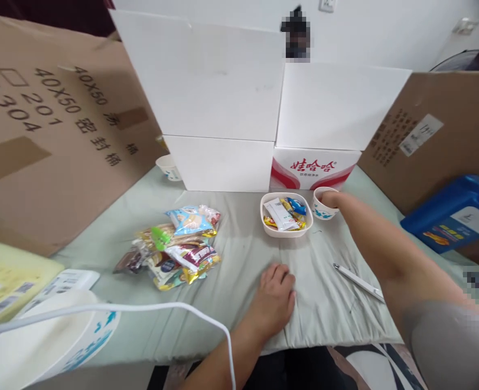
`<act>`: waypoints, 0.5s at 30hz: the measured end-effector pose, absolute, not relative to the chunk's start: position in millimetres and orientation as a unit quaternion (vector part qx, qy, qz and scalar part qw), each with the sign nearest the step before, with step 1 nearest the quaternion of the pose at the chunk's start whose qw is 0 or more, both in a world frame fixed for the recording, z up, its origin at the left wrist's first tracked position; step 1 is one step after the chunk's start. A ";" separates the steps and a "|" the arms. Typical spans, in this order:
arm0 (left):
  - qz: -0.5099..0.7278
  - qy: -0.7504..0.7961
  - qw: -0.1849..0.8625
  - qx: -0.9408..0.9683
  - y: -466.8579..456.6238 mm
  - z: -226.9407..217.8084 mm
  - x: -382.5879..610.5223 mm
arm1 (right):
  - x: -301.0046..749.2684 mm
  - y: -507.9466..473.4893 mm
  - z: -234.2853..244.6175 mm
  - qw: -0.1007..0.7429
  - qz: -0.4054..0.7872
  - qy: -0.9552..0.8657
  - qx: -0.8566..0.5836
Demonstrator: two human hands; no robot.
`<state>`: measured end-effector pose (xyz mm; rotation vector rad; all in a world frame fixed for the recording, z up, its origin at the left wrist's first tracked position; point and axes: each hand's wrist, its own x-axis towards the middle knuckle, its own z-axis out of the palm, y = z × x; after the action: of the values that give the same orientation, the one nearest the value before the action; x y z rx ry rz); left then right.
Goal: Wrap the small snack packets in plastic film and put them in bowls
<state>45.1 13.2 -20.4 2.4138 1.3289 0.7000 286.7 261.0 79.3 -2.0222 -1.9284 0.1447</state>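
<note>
My right hand (334, 200) reaches forward to a small white paper cup (321, 210) with blue print, beside a white bowl (286, 230). Its fingers are over or inside the cup's rim and are hidden from me. The bowl holds several small snack packets (285, 212). My left hand (276, 292) lies palm down on the pale green cloth (239, 254) near the front edge, with its fingers loosely stretched and nothing in it. A pile of snack packets (174, 246) lies to its left.
A white pen (357, 281) lies on the cloth at right. White foam boxes (223, 86) and a red-printed carton (312, 168) stand behind, with cardboard boxes (40, 124) on both sides. Another paper cup (168, 167) is at back left. A blue container (454, 214) is at right, and a white bowl and cable (101, 309) at front left.
</note>
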 end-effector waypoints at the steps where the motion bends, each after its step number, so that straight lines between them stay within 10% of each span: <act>1: 0.241 0.464 0.151 0.839 13.0 -19.8 45.5 | 285.4 261.4 77.9 0.138 0.072 -0.676 -0.720; 5: 0.241 0.471 0.150 0.835 13.2 -19.1 47.0 | 281.0 260.3 96.0 0.027 0.096 -0.658 -0.746; 10: 0.243 0.464 0.153 0.838 13.9 -18.4 46.7 | 224.7 235.2 130.9 0.082 -0.011 -0.691 -0.718; 15: 0.264 0.457 0.145 0.837 16.5 -24.6 46.2 | 95.1 171.1 112.6 0.153 0.080 -0.906 -0.387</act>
<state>46.2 16.5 -24.6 2.4126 1.3160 0.7608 95.1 171.1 112.6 -1.1095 -2.5983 0.2304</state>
